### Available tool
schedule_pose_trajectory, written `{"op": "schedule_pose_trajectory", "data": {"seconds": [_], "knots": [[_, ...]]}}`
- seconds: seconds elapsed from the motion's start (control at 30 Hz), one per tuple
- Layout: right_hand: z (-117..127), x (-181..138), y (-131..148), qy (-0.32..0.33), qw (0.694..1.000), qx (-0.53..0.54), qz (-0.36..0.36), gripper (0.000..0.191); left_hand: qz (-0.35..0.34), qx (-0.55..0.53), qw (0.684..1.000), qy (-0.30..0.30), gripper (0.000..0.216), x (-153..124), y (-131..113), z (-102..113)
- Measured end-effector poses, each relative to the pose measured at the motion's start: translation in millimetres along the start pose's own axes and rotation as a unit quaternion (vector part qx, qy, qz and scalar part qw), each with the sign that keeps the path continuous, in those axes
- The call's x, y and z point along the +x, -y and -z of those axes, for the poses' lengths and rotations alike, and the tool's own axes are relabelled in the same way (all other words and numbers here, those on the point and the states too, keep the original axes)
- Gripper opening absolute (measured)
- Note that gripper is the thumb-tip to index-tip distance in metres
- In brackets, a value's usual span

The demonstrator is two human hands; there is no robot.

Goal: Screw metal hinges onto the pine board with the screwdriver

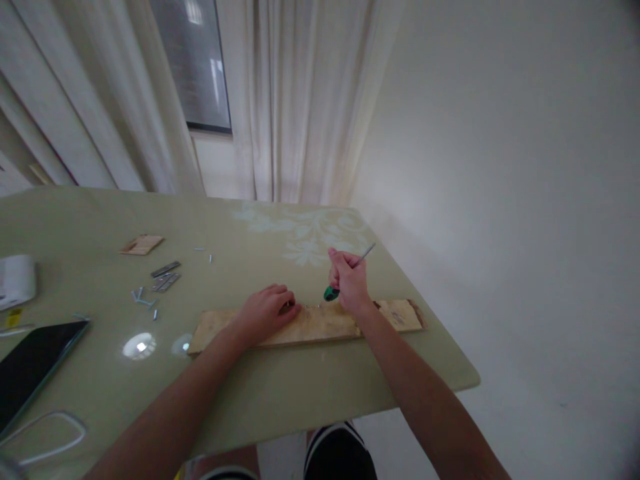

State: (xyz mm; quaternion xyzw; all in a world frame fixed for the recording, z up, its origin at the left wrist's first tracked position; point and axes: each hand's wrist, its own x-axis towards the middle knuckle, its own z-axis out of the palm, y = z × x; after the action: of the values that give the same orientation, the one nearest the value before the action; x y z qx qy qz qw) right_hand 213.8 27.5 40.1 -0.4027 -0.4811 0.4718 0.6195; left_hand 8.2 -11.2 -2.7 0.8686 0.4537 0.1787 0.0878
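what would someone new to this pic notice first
Most likely the right hand, gripping a green-handled screwdriver by the far edge of the long wooden board. Next, probably the left hand, resting on that board, left of its middle. The dark flat slab at the picture's left also stands out against the pale table.

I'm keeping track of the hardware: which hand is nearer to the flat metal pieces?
Left. The left hand rests on the long board, to the right of the flat metal pieces; the right hand, gripping a green-handled tool, is farther to their right.
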Motion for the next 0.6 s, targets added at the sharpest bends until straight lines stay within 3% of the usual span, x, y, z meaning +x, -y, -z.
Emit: {"op": "schedule_pose_trajectory", "data": {"seconds": [0.23,0.4,0.6], "knots": [[2,-9,-16,-0.005,1.000,-0.012,0.003,0.061,-0.041,0.061,0.997,0.037,0.051,-10,-11,13],[3,-12,-17,-0.004,1.000,-0.016,0.005,0.060,-0.019,0.040,0.997,0.064,0.072,-18,-20,20],[-5,2,-4,0.044,0.998,-0.036,0.005,0.060,-0.015,0.047,0.996,0.070,0.062,-15,-22,18]]}}
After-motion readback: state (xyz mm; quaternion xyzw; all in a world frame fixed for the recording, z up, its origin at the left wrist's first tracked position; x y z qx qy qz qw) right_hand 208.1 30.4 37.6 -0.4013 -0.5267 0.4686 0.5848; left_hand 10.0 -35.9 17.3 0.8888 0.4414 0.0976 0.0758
